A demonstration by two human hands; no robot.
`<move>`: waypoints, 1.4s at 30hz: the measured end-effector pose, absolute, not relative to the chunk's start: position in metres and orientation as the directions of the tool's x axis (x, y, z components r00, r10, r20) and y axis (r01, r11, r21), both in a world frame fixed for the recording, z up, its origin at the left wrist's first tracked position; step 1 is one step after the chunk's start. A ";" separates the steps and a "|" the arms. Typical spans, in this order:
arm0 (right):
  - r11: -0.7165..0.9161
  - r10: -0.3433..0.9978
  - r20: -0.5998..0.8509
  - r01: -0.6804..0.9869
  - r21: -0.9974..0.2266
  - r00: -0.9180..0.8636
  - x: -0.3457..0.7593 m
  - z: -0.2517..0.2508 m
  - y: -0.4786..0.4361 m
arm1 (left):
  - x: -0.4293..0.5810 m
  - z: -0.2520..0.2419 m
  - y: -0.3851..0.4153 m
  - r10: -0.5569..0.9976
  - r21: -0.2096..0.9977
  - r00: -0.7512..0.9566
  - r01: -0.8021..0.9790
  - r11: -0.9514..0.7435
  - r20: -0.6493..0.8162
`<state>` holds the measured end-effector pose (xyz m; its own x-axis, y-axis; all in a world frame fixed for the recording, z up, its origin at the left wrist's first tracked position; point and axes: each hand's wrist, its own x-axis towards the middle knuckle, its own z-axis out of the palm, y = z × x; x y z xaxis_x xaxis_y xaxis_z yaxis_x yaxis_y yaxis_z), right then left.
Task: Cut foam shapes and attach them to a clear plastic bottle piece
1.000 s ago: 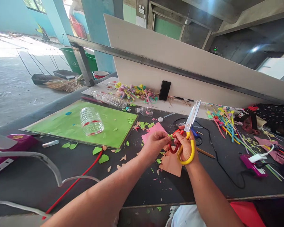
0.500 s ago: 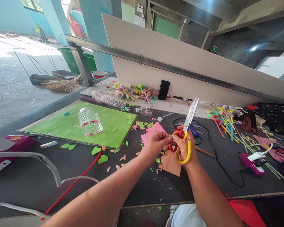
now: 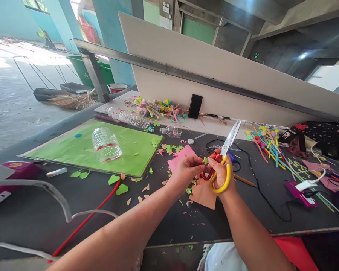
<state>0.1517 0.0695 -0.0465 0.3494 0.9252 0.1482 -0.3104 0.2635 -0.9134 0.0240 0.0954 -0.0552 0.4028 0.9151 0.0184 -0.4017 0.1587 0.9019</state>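
My left hand pinches a small green paper star between thumb and fingertips. Scissors with red and yellow handles rest in my right hand, their blades pointing up and away; the right thumb and fingers are close to the star, and I cannot tell if they touch it. Below both hands lies a sheet of orange paper with a ragged cut edge. A pink paper sheet is partly hidden behind my left hand. Several cut green stars lie just beyond it.
A green sheet with a cut clear plastic bottle on it covers the left side. A phone leans at the back. Pipe cleaners, a black cable and a purple glue gun lie to the right.
The green star has turned and shows more of its face between the fingertips. The scissors have tilted slightly to the right in my right hand.
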 end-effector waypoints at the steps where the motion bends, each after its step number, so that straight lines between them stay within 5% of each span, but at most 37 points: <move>1: 0.265 0.924 0.149 -0.310 -0.913 0.352 0.151 -0.046 0.070 | 0.024 -0.055 0.095 0.918 0.901 0.397 -0.403 0.159 0.015; 36: 0.326 0.926 0.228 -0.332 -0.885 0.301 0.142 -0.047 0.068 | 0.022 -0.050 0.092 0.939 0.895 0.334 -0.438 0.081 0.078; 42: 0.304 0.953 0.274 -0.391 -0.869 0.132 0.153 -0.040 0.067 | 0.013 -0.042 0.098 0.903 0.904 0.408 -0.423 0.060 0.131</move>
